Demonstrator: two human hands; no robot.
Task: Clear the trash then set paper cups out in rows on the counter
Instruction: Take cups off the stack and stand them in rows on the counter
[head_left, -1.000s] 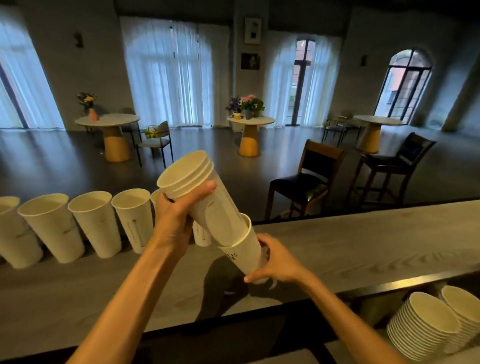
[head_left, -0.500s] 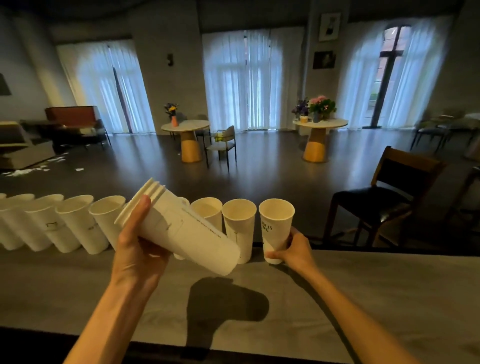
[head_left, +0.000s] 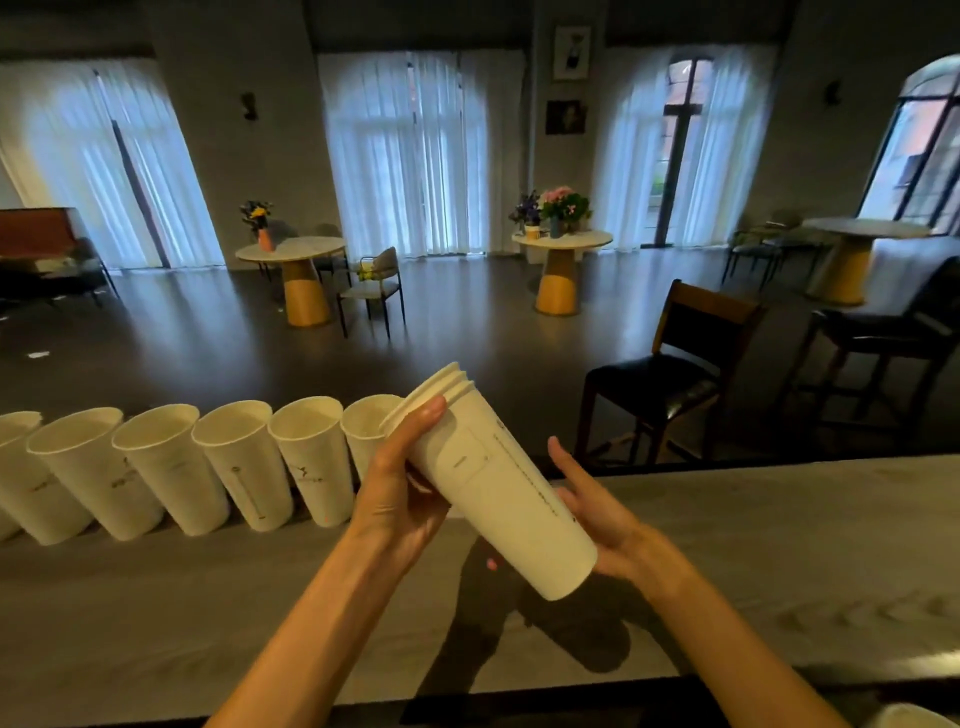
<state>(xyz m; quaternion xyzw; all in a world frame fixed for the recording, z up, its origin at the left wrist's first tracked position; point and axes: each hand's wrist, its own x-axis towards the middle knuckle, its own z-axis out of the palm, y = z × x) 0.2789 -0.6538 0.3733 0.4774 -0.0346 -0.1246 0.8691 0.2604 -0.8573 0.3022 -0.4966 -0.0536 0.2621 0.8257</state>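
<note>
A grey wood-grain counter (head_left: 779, 545) spanned the lower frame; a row of white paper cups (head_left: 228, 462) stood along its far left edge.

To the left of the left hand (head_left: 400, 499), a row of cups (head_left: 208, 467) is blocking the far edge of the counter (head_left: 779, 545). To the right of the right hand (head_left: 602, 514), bare counter is lying open, as is the near strip below both hands.
</note>
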